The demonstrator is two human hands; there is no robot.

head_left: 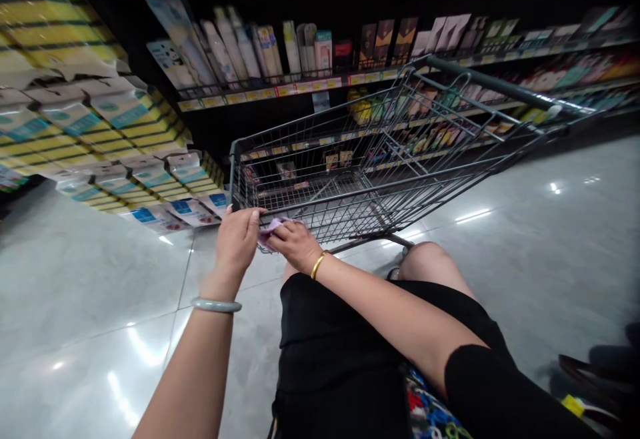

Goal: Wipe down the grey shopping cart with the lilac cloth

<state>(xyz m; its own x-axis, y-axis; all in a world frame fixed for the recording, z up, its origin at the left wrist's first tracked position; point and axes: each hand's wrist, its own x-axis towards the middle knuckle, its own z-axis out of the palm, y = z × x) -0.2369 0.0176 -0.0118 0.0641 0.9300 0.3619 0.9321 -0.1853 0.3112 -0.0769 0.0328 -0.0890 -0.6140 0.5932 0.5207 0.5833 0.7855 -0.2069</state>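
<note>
A grey wire shopping cart (pixel 320 193) stands sideways in front of me, its handle (pixel 493 82) pointing to the far right. My left hand (pixel 239 235), with a pale bangle at the wrist, is closed over the near front corner of the cart's rim. Just to its right, my right hand (pixel 295 244) presses a light purple cloth (pixel 271 231) against the wire side below the rim. Its fingers are bunched on the cloth, and a gold bracelet circles that wrist. The visible part of the cart's basket shows bare wire mesh.
Behind the cart runs a dark shelf (pixel 310 85) with bottles, boxes and price tags. Stacked yellow-and-white packages (pixel 145 119) stand close on the left. Shiny grey floor tiles (pixel 100 279) stretch around me. A dark object with a yellow piece (pixel 573 404) lies at the lower right.
</note>
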